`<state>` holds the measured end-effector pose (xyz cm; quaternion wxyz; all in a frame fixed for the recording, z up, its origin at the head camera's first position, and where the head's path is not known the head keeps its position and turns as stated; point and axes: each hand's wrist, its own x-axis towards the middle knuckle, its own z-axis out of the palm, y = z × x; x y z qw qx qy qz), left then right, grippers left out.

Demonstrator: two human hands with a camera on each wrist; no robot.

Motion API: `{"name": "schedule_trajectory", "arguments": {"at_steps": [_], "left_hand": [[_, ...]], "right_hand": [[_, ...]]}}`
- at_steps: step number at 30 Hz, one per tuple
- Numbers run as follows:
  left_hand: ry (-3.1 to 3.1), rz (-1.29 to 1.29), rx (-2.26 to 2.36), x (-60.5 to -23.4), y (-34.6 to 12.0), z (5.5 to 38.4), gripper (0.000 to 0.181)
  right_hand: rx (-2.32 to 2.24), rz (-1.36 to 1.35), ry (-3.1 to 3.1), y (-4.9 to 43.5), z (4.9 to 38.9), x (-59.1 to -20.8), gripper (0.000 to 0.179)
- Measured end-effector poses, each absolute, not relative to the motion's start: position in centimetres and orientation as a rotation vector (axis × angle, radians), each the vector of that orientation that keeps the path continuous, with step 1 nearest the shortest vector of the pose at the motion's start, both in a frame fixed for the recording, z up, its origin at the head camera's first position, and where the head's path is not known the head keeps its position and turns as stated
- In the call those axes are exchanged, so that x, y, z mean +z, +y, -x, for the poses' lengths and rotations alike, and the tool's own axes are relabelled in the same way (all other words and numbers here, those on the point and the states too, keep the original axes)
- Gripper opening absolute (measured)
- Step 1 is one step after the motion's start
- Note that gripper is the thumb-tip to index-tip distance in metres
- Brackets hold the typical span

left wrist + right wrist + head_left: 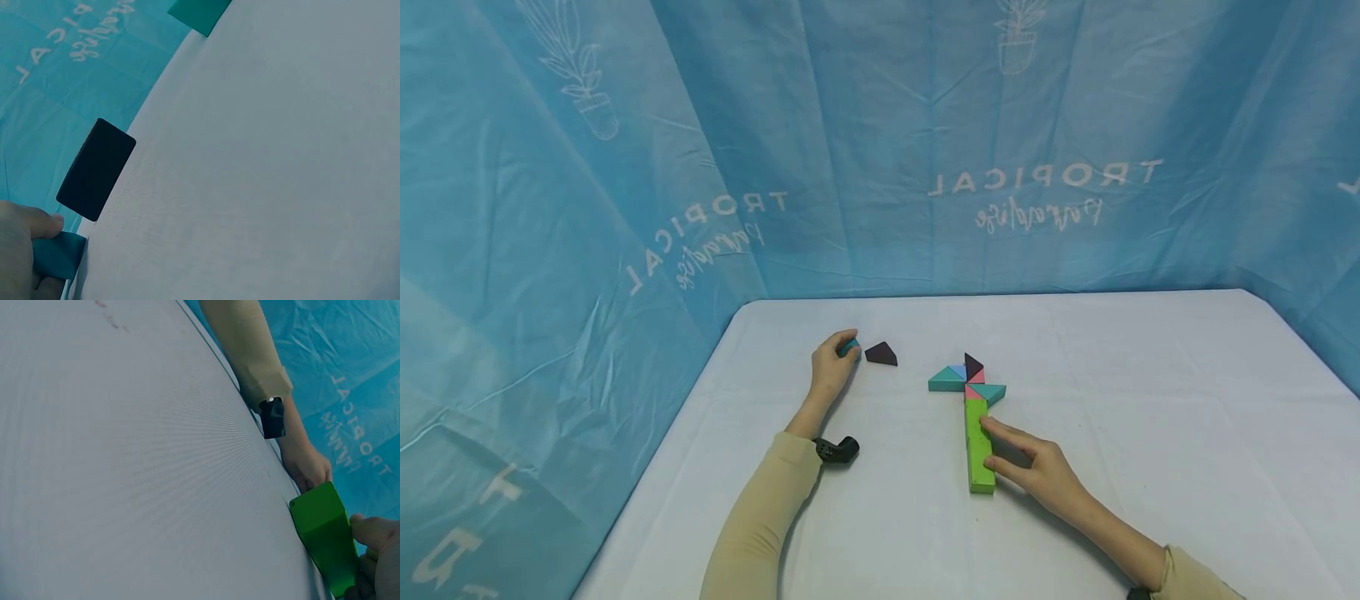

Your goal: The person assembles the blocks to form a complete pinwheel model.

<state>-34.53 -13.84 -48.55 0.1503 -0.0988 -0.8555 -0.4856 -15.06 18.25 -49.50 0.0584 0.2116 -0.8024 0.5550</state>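
Between its thumb and fingers, my left hand (832,362) pinches a small teal-blue block (848,347) on the left part of the table; its full shape is partly hidden. Just right of it lies a dark block with slanted sides (882,354). My right hand (1051,482) touches the right side of two green blocks (979,454), set end to end, with extended index finger and thumb. Above them, triangular pieces form a pinwheel: a left teal triangle (946,382), a dark triangle (973,367), a right teal triangle (990,392), plus small pink and light blue pieces.
A white cloth (1112,417) covers the table. Blue printed curtains (880,150) hang behind it and along both sides. A black wrist camera (838,451) is worn on the left forearm.
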Motion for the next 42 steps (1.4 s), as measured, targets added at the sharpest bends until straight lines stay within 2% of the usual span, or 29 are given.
{"name": "schedule_trajectory", "arguments": {"at_steps": [16,24,34,42], "left_hand": [[-2.445,0.351,-1.38,-48.7,-13.7,34.9,0.034],[-2.389,0.424,-1.395,-46.1,-13.1,35.1,0.035],[-2.328,0.726,-1.342,-43.5,-8.8,34.0,0.036],[-2.347,1.054,-1.399,-43.3,-6.1,31.1,0.035]], "right_hand": [[1.663,-0.626,-2.446,18.4,15.1,-49.3,0.054],[1.646,-0.622,-2.45,18.5,15.0,-49.4,0.054],[1.68,-0.629,-2.432,18.4,15.0,-49.8,0.054],[1.667,-0.64,-2.431,18.3,15.1,-49.6,0.053]]}}
